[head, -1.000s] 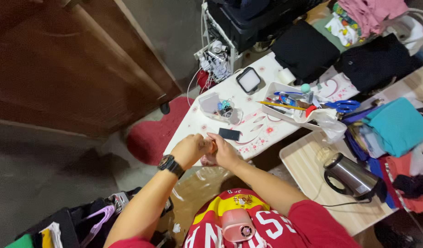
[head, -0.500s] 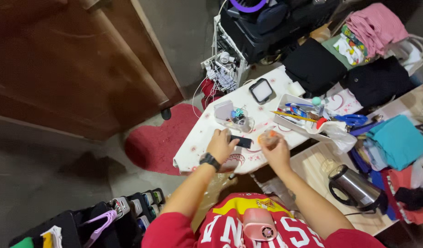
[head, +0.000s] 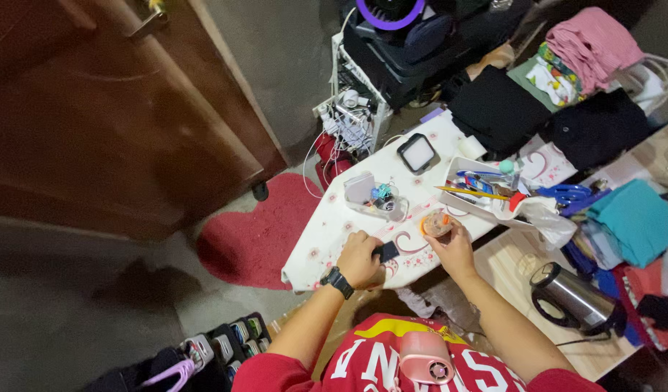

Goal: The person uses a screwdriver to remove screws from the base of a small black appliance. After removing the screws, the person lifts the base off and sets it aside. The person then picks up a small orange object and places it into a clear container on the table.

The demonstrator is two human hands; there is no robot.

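Left hand: the left hand is curled over a small black object at the near edge of the table, fingers clamped on it; a dark watch is worn on the wrist.
Right hand: the right hand is wrapped around a small clear round container with orange inside, held just above or on the cloth — which of the two cannot be told.
Handling, as judged: both pieces are small, so they are best kept low over the table and gripped by the fingertips; a dropped piece could be lost in the clutter beneath.
Surface: a white patterned tablecloth is spread over the table, with dark red swirls near the hands.
On the cloth: a clear plastic box with small coloured bits is set beyond the hands, a black square device farther back, and a white tray of pens and pencils to the right.
Room: a red heart-shaped rug lies on the floor beside a dark wooden door; a steel kettle stands on a lower wooden board — folded clothes are piled behind.
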